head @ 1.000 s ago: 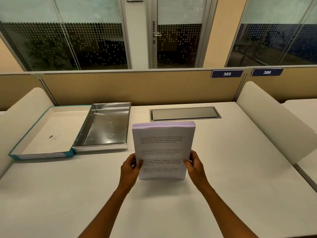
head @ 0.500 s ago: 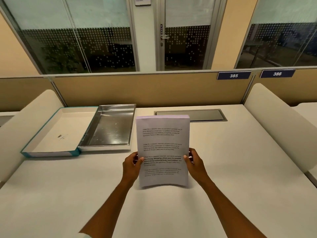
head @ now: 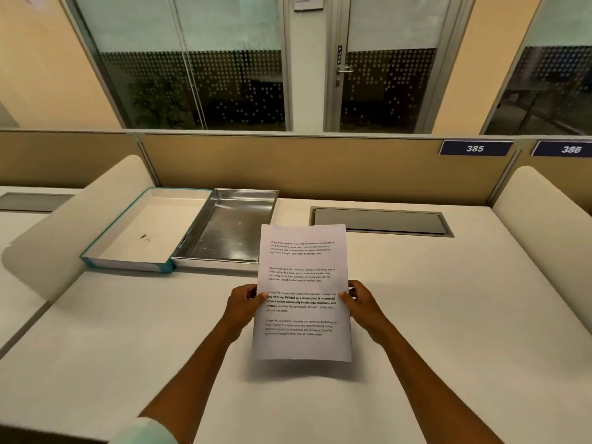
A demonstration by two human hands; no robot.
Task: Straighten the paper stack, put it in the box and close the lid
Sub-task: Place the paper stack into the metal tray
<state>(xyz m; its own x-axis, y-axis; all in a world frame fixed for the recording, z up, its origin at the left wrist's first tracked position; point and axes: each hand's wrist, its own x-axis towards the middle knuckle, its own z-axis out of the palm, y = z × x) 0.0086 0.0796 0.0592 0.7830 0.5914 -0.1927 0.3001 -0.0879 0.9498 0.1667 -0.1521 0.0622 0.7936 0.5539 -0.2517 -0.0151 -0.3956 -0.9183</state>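
Note:
I hold a stack of white printed paper (head: 302,283) upright in front of me, lifted a little off the desk, its printed face toward me. My left hand (head: 245,299) grips its left edge and my right hand (head: 360,299) grips its right edge, both at mid height. The open box lies at the back left: a silver-lined tray (head: 232,229) and, hinged on its left, the lid (head: 144,232) with a teal rim and white inside. Both halves hold nothing. The stack's top left corner overlaps the tray's near right corner in view.
A white desk (head: 448,315) stretches under my arms. A grey cable hatch (head: 381,221) sits flush at the back right. Rounded white side dividers (head: 80,225) (head: 544,219) flank the desk, and a tan partition (head: 304,168) with number plates closes the back.
The stack has risen off the desk and tipped upright toward me, so its top edge no longer shows the sheet thickness. Both hands keep their grip on the sides.

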